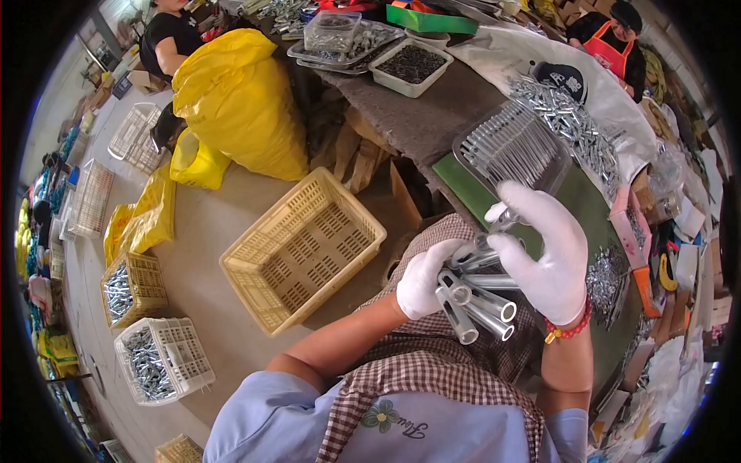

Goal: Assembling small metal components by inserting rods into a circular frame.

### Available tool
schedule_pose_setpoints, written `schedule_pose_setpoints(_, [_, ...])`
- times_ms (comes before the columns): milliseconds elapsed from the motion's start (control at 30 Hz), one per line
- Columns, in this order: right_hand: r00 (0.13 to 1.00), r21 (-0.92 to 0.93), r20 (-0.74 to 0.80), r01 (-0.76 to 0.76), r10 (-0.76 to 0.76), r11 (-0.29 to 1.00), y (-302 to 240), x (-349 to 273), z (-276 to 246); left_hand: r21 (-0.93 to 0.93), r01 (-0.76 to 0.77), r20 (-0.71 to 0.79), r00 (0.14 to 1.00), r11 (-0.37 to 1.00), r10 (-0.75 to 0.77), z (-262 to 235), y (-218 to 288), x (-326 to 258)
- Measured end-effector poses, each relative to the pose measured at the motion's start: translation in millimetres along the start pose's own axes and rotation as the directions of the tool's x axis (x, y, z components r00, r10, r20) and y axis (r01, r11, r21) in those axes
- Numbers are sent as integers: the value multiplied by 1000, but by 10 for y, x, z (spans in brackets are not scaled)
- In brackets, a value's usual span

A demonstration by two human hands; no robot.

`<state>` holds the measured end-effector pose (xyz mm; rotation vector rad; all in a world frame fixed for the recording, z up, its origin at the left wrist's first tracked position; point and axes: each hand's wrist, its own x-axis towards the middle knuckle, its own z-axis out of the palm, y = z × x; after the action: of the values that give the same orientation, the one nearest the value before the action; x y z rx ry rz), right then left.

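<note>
A bundle of several shiny metal tubes (488,309) fans out in front of my chest, open ends toward me. My left hand (426,279), in a white glove, is closed around them. My right hand (549,255), also white-gloved with a red bead bracelet at the wrist, curls its thumb and fingers about a shiny metal tube (505,219) at the bundle's far end. How that tube lies between the fingertips is partly hidden. Just beyond my right hand, a clear tray (562,179) holds rows of slim metal rods (513,145) on the green bench mat (455,179).
A pale yellow plastic crate (305,245) stands to my left. Beyond it bulges a yellow sack (239,100). Crates of metal parts (150,363) sit on the floor at left. Loose metal parts (567,116) cover white sheeting at far right. Two other people are farther off.
</note>
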<state>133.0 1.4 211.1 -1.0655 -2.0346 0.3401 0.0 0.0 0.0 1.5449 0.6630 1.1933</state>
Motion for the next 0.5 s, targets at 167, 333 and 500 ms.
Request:
schedule_pose_setpoints(167, [975, -108, 43, 219, -216, 970, 38, 51, -16, 23, -75, -21, 997, 997, 75, -10, 42, 3])
schedule_pose_setpoints(333, [979, -54, 83, 192, -187, 980, 25, 18, 22, 61, -76, -35, 996, 995, 78, -19, -20, -53])
schedule_pose_setpoints(500, [937, 197, 298, 126, -182, 972, 104, 57, -130, 123, -113, 8, 994, 986, 113, -85, 153, -12])
